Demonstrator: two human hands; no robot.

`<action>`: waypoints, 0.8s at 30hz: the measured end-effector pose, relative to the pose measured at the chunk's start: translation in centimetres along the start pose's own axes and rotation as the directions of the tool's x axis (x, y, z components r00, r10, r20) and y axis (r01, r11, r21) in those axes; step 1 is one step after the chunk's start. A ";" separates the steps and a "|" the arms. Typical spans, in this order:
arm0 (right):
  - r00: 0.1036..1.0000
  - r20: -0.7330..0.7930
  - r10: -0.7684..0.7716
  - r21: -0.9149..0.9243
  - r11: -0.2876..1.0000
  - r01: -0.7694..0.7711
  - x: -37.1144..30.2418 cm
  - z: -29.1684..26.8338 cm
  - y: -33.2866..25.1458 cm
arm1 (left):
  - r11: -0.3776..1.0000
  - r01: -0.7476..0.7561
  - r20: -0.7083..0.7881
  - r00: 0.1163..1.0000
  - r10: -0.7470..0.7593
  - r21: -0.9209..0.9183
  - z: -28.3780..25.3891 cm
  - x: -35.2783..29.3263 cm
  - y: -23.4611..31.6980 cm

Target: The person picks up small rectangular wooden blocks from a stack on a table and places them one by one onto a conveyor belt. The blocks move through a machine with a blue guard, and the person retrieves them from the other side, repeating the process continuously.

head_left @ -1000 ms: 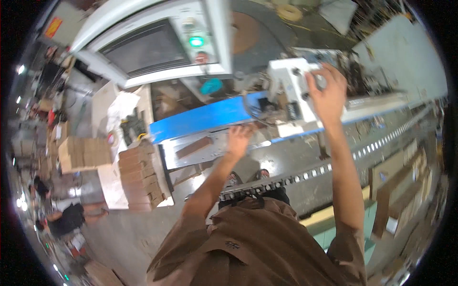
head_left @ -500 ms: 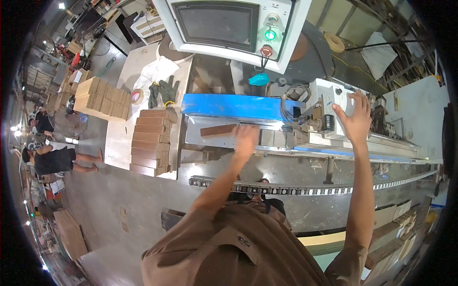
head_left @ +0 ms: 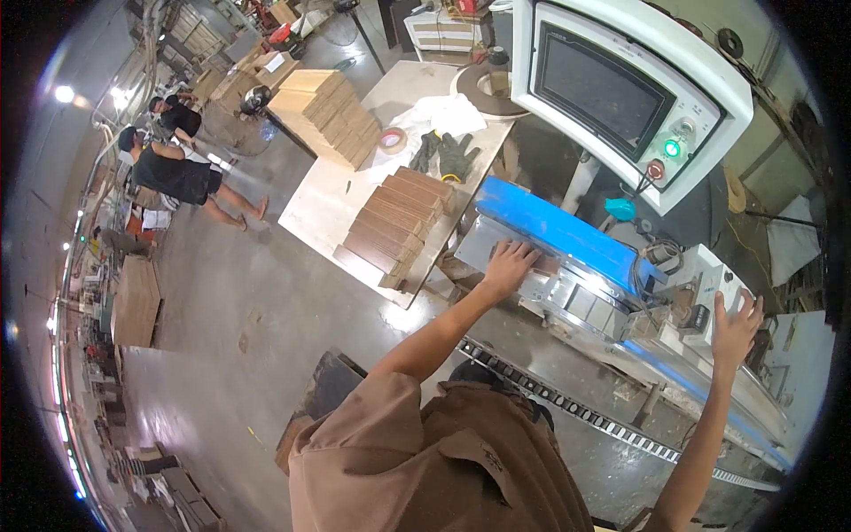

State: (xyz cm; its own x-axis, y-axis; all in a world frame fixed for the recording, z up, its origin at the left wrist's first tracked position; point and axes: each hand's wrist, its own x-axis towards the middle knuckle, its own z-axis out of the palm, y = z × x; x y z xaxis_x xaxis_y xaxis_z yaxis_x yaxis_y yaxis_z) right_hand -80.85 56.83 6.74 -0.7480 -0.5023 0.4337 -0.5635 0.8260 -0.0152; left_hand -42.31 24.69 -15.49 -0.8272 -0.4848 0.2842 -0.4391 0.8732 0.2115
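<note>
Brown strip (head_left: 548, 264) lies on the silver machine bed (head_left: 477, 246), toward its left end, alongside the blue guard (head_left: 560, 232) on the far edge. Left hand (head_left: 511, 267) palm-down over it, covering the strip's left part. Fingers slightly apart; can't tell if they pinch it or just rest. Right hand (head_left: 737, 330) at the white housing (head_left: 706, 277) toward the bed's right end: thumb and fingers wide, nothing visible between; contact unclear. Control panel (head_left: 612, 84) above guard, green button (head_left: 672, 149) lit. Table (head_left: 310, 206) off the bed's left end: stacked brown strips (head_left: 390, 226) near its near corner, dark gloves (head_left: 454, 157) by the right edge, tape roll (head_left: 393, 139) further in, pale wood stack (head_left: 330, 113) at the left edge. Two people beyond, well apart.
</note>
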 end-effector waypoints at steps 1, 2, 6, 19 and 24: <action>1.000 -0.023 -0.015 0.048 0.999 0.016 0.3 1.2 1.3 | 1.000 0.008 -0.027 1.000 -0.009 -0.026 0.0 0.3 1.1; 0.998 -0.046 -0.033 0.101 0.994 0.037 0.3 1.8 1.9 | 0.999 0.021 -0.055 0.998 -0.024 -0.048 0.3 0.4 2.3; 0.996 -0.078 -0.051 0.203 0.977 0.066 0.4 1.0 1.1 | 0.984 -0.138 -0.160 0.980 0.119 -0.112 1.7 1.1 7.9; 0.996 -0.092 -0.008 0.256 0.966 0.032 0.3 -0.5 -0.6 | 0.960 -0.263 -0.088 0.963 0.255 -0.095 15.5 3.6 11.1; 0.989 -0.148 -0.008 0.197 0.980 0.037 0.1 -0.9 -1.4 | 0.927 -0.372 -0.012 0.928 0.372 -0.052 12.7 4.6 11.2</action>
State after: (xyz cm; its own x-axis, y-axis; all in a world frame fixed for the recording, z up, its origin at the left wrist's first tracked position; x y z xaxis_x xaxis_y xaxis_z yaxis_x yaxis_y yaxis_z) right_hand -79.83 55.82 7.61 -0.6837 -0.4653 0.5622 -0.6489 0.7401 -0.1767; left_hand -55.45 32.91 -23.69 -0.9268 -0.1260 0.3539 -0.0811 0.9870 0.1391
